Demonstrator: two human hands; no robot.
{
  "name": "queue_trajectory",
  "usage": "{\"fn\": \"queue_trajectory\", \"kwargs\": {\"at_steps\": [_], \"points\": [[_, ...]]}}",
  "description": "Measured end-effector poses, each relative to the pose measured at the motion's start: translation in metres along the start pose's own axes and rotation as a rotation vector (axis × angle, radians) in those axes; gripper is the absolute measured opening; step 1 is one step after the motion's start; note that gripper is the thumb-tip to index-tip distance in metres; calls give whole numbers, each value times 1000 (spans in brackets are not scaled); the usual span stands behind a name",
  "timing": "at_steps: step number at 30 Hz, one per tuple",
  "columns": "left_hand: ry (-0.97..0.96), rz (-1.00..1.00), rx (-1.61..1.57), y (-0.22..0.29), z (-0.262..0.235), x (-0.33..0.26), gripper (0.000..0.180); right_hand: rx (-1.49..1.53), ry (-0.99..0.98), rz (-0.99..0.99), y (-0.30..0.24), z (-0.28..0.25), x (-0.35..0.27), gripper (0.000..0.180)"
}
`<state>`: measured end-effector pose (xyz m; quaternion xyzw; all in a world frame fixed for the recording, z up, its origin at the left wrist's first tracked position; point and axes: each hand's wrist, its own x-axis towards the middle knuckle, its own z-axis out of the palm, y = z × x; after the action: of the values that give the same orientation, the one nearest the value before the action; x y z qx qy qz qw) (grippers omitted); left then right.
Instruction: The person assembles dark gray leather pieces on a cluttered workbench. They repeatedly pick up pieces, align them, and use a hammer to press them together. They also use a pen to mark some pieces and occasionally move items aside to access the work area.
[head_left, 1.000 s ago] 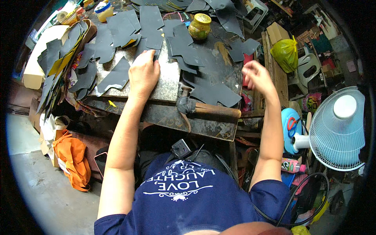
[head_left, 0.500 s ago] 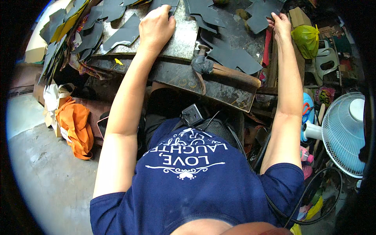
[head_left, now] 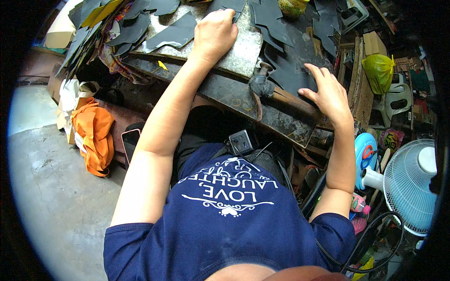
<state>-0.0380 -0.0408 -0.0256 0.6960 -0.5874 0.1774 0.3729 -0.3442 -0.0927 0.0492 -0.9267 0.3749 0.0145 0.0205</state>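
Note:
My left hand is closed in a fist over a pale board on the workbench. Its fingertips lie against a flat black cut piece at the far edge of the view; what they grip, if anything, is hidden. My right hand hovers at the bench's right side with thumb and fingers apart, holding nothing. Just left of it lies a black sheet piece. A hammer with a dark wrapped head and wooden handle rests along the bench's front, its handle end near my right wrist.
More black cut pieces overlap across the bench, with a thick stack at the left. An orange cloth hangs lower left. To the right are a yellow-green plastic bag, a white-and-blue fan and a looped black cable.
My right hand has left the black piece at the far right and drawn back toward the hammer handle, fingers spreading. The view has shifted slightly; my left hand stays closed.

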Motion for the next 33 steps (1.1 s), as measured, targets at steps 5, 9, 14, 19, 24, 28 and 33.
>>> {"fn": "queue_trajectory", "kwargs": {"at_steps": [5, 9, 14, 19, 24, 28, 33], "points": [[-40, 6, 18, -1, 1, -1, 26, 566, 79, 225, 16, 11, -12, 59], [-86, -18, 27, -1, 1, 0, 24, 826, 139, 247, 45, 20, -19, 37], [-89, -16, -3, 1, 1, -2, 18, 783, 208, 186, 64, 6, -28, 27], [-50, 70, -66, 6, -6, 1, 6, 947, 451, 249, 68, -20, -42, 30], [24, 378, -219, 25, -30, -8, 19, 1495, 411, 196, 43, -12, -45, 30], [-107, 336, -268, 42, -57, -35, 24, 1514, 412, 183, 21, -3, -43, 30], [32, 130, -36, 3, -97, -47, 29, 1558, 367, 239, 16, 0, -40, 34]]}}
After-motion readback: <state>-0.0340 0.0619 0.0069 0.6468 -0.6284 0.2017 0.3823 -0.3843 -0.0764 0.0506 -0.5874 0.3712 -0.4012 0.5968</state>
